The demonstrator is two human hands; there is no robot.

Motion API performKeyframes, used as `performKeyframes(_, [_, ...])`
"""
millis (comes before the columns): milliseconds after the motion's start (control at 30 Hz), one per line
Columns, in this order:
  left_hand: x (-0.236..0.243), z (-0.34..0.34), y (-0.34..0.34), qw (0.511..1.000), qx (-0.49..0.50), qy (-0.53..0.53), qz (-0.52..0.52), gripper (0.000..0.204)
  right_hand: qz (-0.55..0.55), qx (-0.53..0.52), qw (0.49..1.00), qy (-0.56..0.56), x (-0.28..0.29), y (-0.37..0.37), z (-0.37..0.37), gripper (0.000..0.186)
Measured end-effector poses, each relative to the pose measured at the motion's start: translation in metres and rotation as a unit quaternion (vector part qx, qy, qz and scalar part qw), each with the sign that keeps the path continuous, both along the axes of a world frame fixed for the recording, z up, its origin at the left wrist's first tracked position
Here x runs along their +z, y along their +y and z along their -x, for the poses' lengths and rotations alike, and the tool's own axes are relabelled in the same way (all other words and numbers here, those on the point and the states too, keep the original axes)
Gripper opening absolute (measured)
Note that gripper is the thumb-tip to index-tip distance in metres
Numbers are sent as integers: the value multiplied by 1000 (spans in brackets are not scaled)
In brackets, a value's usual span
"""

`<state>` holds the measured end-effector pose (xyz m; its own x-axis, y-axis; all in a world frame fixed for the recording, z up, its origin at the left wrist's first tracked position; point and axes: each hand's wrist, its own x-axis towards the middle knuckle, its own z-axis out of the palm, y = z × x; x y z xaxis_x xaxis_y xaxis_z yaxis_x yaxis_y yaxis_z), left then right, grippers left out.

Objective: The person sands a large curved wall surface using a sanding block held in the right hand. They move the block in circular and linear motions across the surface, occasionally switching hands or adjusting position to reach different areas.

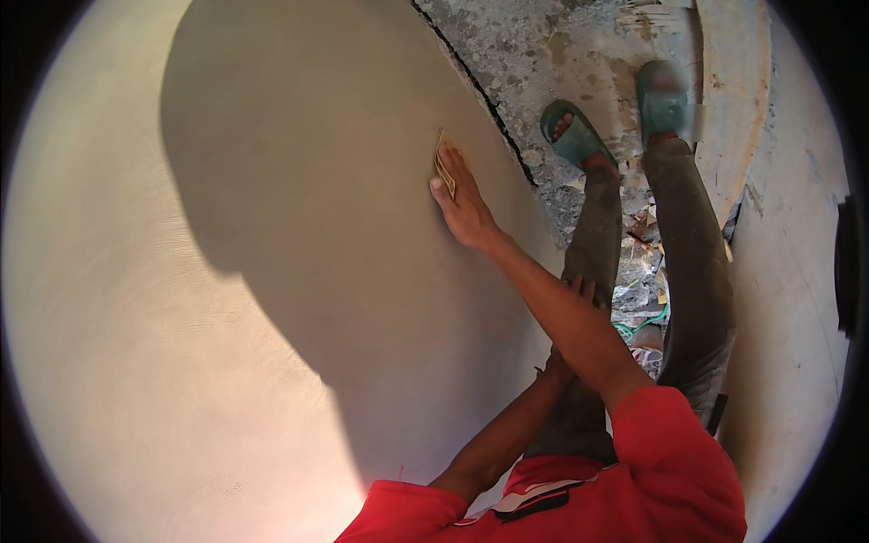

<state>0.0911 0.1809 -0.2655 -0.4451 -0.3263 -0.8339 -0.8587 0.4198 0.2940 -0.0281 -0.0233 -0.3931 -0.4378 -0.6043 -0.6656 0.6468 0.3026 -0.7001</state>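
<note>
My right hand (463, 201) holds a thin, folded tan sheet (442, 167), perhaps abrasive paper, against a smooth grey plastered surface (299, 163), thumb on one side and fingers behind it. My left hand (580, 288) rests on my dark trouser leg (588, 233), fingertips apart; much of it is hidden under my right forearm, which crosses over it. A large shadow falls across the plaster, with brighter plaster to the left.
My feet, in green slides (579, 136), stand on rough, stained concrete (489, 45) beside a dark crack along the plaster's edge. Rubble and a green cord (638, 330) lie between my legs. A pale board or wall (778, 299) runs along the right, with a curved panel edge (729, 81).
</note>
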Motion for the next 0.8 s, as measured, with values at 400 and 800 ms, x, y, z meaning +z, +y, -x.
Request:
performKeyframes(400, [4,-13,10,999,-11,32,6,55,30,10,999,19,10,-7,26,80])
performKeyframes(800, [2,-20,1,997,-19,70,-9,54,32,26,998,56,9,-14,23,79])
